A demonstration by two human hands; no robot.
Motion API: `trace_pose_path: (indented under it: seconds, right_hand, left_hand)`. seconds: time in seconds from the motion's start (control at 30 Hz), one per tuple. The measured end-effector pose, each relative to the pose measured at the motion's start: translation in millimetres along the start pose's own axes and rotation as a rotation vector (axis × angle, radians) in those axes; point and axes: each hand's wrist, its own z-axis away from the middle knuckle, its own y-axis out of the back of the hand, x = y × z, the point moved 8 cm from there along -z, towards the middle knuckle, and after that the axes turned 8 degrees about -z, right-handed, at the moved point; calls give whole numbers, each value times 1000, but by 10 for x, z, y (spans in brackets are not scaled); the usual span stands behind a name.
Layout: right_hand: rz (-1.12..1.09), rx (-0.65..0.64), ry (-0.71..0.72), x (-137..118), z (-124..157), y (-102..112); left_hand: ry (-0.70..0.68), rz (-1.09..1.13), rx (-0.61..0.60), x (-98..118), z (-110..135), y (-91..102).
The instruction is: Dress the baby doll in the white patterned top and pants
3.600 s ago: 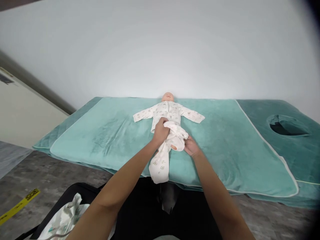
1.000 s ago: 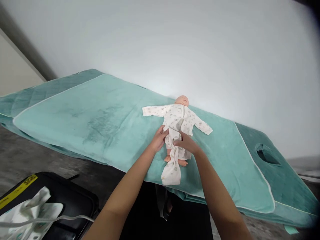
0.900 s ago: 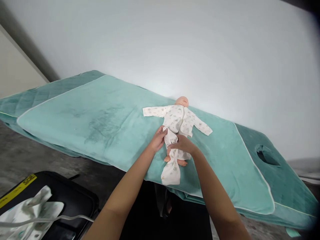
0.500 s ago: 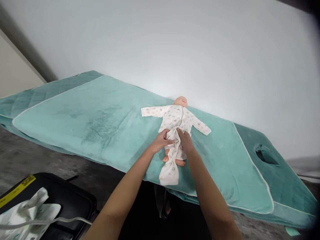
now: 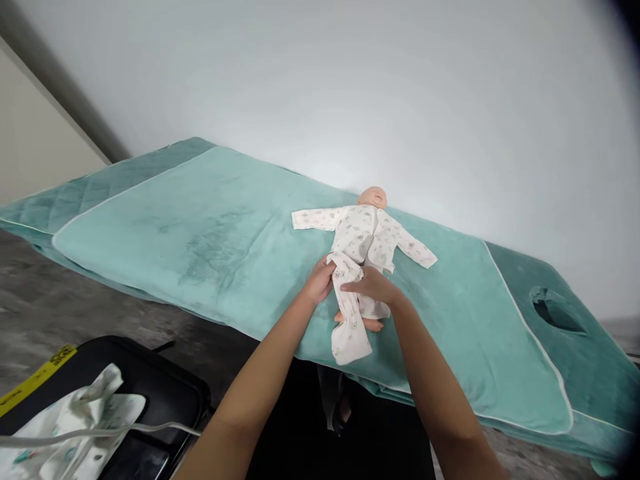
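Sleepsuit (image 5: 361, 235), white w/ small print, is on a baby doll (image 5: 374, 198) lying face-up on a teal towel (image 5: 200, 233) over a padded table (image 5: 600, 360), head toward the wall, sleeves spread flat. Left hand (image 5: 320, 281) has fingers curled round bunched cloth at the doll's hip, at the top of the empty leg (image 5: 351, 330), which trails toward the table edge. Right hand (image 5: 373, 285) lies over the lower trunk, fingers together & pointing left. Thumb is hidden, so can't tell if it pinches. A bare foot (image 5: 374, 325) pokes out just beside the loose leg.

Judgement: thin cotton, v. light, soft, no stiffness. It bunches & slides easily and isn't fragile, tho seams could snag on toes. Best hold is prob. at the waist/leg opening, gathered in the fingers, not mid-panel. Doll looks light & may shift if the cloth is tugged w/o a steadying palm.

Black case (image 5: 160, 400) w/ more printed cloth (image 5: 75, 427) sits on the floor, lower left.
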Motion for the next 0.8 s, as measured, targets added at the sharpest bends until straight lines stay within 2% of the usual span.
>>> trace_pose_path:
  seconds: [0.1,0.2,0.3,0.37,0.47,0.6,0.67,0.73,0.8]
  right_hand:
    - [-265,104,8,49,53,95]
    - [-434,184,32,75,71,131]
    - [-448,240,43,95,55,135]
    - [-383,257,42,105,44,142]
    - [-186,190,20,77,21,138]
    - [17,-117,28,-68,6,10]
    - [10,-197,19,-114,23,-22]
    - [-80,-159,-25,-103,29,0]
    - [-198,-33,-71,-52,25,55]
  left_hand:
    - [-7,-107,-45,31,41,-39]
    - [-65,-343,-121,81,91,-113]
    - [-79,-474,-160,80,124,-145]
    - [-41,-423,-141,46,125,-109]
    - [-17,-208,-100,18,112,-46]
    - [-20,24,-54,23,97,5]
    - [-19,44,-33,31,94,15]
    - [-11,25,-38,30,91,3]
    - [-2,-18,-59,20,90,-14]
